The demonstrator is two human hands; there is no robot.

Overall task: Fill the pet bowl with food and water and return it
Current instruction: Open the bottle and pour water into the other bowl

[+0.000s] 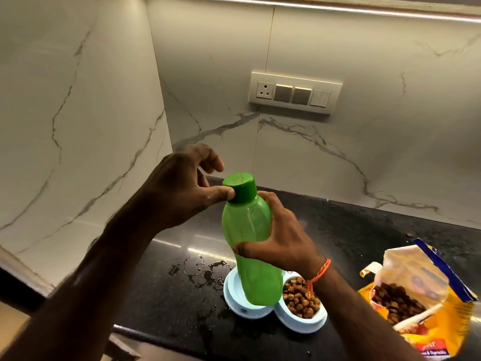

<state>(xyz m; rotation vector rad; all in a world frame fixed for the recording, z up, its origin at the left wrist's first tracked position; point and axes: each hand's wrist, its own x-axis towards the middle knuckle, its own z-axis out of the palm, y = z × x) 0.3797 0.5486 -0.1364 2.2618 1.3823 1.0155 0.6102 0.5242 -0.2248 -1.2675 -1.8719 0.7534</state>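
Observation:
A green plastic bottle (pixel 247 238) is held upright above the pale blue double pet bowl (pixel 291 323) on the black counter. My right hand (pixel 281 238) is wrapped around the bottle's body. My left hand (pixel 182 188) is at the green cap (pixel 240 187), thumb pressed on its side, the other fingers curled behind it. The bowl's right compartment holds brown kibble (pixel 300 299). The bottle hides most of the left compartment, so I cannot tell what is in it.
An open yellow pet food bag (pixel 426 295) with kibble inside lies to the right of the bowl. Spilled water (pixel 200 269) lies on the counter (pixel 351 225) left of the bowl. Marble walls close the corner; a switch panel (pixel 294 92) is on the back wall.

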